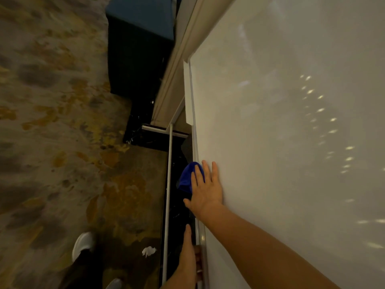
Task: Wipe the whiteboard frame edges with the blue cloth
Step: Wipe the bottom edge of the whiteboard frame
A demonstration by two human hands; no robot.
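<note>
The whiteboard [281, 142] fills the right side, seen steeply from above. Its thin pale frame edge [195, 147] runs down the picture's middle. The blue cloth [186, 178] lies bunched over that edge. My right hand [206, 190] presses it there with straight, flat fingers, the palm against the board surface. Lower down, my left hand [187, 257] grips the same frame edge, its fingers curled round to the board's front and the thumb pointing up along the back. Part of the cloth is hidden under my right fingers.
A white stand pole [169, 174] runs alongside the frame just behind it. A dark cabinet with a blue top [137, 49] stands against the pale wall trim [177, 80]. Below lie patterned carpet [52, 122], my white shoes [83, 245] and a white scrap [149, 251].
</note>
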